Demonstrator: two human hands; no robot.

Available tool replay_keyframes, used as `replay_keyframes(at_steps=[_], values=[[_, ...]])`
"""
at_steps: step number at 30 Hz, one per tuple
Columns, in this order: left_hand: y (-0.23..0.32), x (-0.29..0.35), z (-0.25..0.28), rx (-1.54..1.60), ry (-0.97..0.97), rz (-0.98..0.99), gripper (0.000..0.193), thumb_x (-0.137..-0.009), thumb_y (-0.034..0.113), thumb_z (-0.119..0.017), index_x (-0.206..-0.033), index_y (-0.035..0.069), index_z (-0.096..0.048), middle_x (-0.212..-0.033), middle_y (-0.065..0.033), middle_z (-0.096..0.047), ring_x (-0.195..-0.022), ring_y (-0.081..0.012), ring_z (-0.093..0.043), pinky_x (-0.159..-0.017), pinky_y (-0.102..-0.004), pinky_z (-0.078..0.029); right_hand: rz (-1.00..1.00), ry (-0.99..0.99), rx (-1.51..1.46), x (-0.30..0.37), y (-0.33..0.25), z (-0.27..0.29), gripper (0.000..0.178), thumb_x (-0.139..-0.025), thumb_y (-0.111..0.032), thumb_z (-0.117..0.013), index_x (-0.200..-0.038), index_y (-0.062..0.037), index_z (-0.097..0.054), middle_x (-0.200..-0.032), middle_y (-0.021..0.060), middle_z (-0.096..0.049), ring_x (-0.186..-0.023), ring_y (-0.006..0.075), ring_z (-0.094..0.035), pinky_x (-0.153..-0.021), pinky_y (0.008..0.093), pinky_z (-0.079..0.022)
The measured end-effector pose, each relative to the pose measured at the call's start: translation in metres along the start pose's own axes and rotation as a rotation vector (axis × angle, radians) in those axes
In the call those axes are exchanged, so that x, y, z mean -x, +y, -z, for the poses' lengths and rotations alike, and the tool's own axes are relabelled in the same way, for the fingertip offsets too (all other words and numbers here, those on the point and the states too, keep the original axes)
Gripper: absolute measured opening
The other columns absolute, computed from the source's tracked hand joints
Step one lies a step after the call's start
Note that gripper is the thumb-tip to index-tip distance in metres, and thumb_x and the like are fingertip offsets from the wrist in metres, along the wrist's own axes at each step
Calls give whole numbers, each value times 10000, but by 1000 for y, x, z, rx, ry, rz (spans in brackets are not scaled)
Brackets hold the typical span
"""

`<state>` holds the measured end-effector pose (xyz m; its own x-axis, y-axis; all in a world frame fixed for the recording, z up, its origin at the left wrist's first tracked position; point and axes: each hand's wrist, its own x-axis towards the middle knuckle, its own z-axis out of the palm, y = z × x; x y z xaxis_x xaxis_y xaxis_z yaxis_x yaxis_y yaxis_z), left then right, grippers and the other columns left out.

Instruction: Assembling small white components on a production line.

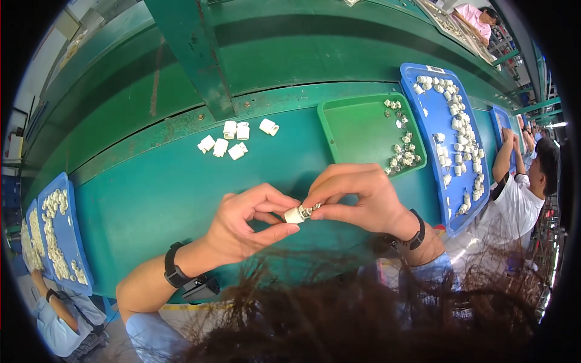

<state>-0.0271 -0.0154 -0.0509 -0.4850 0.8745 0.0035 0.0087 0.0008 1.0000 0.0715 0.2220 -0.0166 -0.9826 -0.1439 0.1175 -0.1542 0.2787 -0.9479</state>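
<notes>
In front of me, my left hand [255, 219] pinches a small white cylindrical housing [294, 216] between thumb and fingers. My right hand [357, 196] grips a small white-and-metal insert [309, 210] at the housing's right end. The two parts touch; how deep the insert sits is hidden by my fingers. Beyond my hands, several loose white housings [220, 148] lie in a group on the green tabletop [163, 187]. A green tray [357, 130] at the right holds small white-and-metal inserts [403, 155] along its right side.
Right of the green tray, a blue tray [439, 193] holds many white pieces. Another blue tray [82, 257] of white pieces stands at the far left. A green metal post [196, 57] rises behind the table. Co-workers sit at both sides, one in a white shirt [511, 209].
</notes>
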Motion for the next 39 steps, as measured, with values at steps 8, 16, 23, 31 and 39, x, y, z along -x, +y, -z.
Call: replay_keyframes(at_steps=[8,16,23,31,39], values=[[3,5,-3,-64,24,-70,299,-882,-5,-805,-1136,-1,-648,-1073,-128,-793,-967,-210,-783,-852,-326,-637,-62,42,-106,2,1,-6,163,-831,21,-836,-982,-32,-805,-1012,110,-742,-868,172,-739,-704,271,-627],[1,9,-3,-159,56,-111,314,-866,27,-837,-1123,12,-657,-991,-126,-806,-883,-195,-796,-801,-313,-625,79,39,-28,4,3,-5,170,-811,5,-857,-969,-37,-808,-979,100,-750,-848,198,-737,-703,304,-617],[-2,9,-3,-172,51,-111,308,-860,35,-848,-1103,21,-659,-981,-129,-807,-885,-195,-796,-785,-312,-628,111,34,32,5,4,-5,158,-806,-11,-865,-950,-38,-805,-965,96,-751,-843,211,-736,-716,316,-613],[-3,9,-2,-242,29,-187,321,-847,33,-861,-1099,38,-662,-1007,-130,-806,-895,-194,-795,-794,-311,-628,90,27,-9,6,8,-8,134,-806,-19,-868,-916,-31,-792,-966,96,-751,-851,213,-738,-721,312,-616],[1,9,-1,-258,38,-192,330,-836,34,-868,-1093,54,-662,-1021,-127,-806,-901,-196,-795,-801,-311,-627,27,27,-54,5,2,-9,155,-802,3,-866,-935,-22,-789,-969,105,-751,-853,214,-744,-714,307,-625]])
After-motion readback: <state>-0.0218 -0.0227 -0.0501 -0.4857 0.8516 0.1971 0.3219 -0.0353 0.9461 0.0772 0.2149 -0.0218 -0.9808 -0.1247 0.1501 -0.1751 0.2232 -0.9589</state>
